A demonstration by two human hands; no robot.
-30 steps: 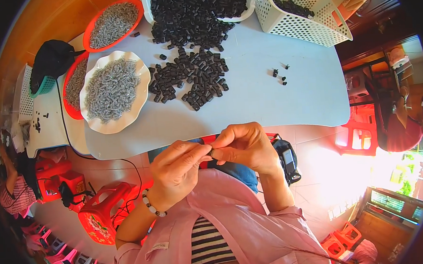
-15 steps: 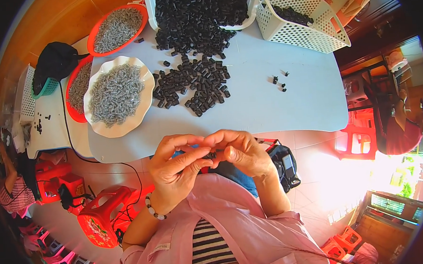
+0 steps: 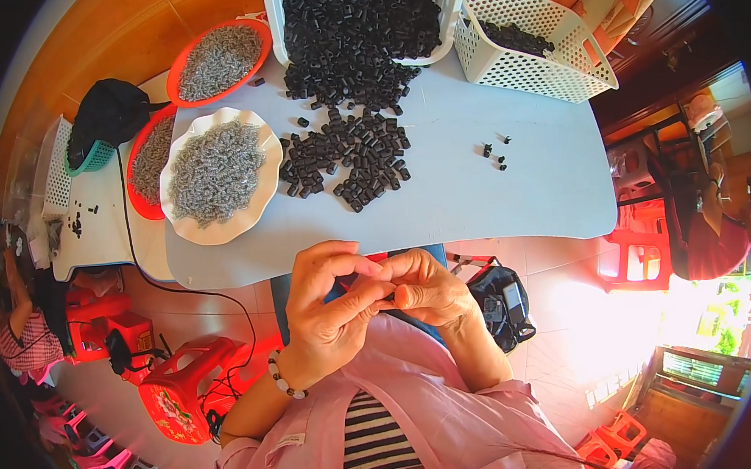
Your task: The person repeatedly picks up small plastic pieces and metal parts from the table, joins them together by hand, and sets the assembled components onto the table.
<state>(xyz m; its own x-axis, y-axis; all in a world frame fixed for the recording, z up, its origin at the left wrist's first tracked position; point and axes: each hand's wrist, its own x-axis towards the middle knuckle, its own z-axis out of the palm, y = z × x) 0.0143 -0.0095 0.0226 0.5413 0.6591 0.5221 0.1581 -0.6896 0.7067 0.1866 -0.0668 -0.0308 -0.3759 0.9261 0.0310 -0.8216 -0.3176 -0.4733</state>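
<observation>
Above my lap, just in front of the table's near edge, my left hand and my right hand meet with fingertips pressed together. Between them shows a bit of a small black plastic part, mostly covered by the fingers. Beyond the hands lies a spread of short black plastic pieces on the pale blue table. To its left stands a white wavy-rimmed plate heaped with small metal springs. A few small black parts lie apart on the right side.
A white tub of black pieces stands at the back, beside a white perforated basket. Two red bowls of springs sit at the left. A black cable hangs down near a red stool.
My hands have drawn closer together, the left shifting right, and the black part is more covered by the fingers. The view has tilted slightly.
</observation>
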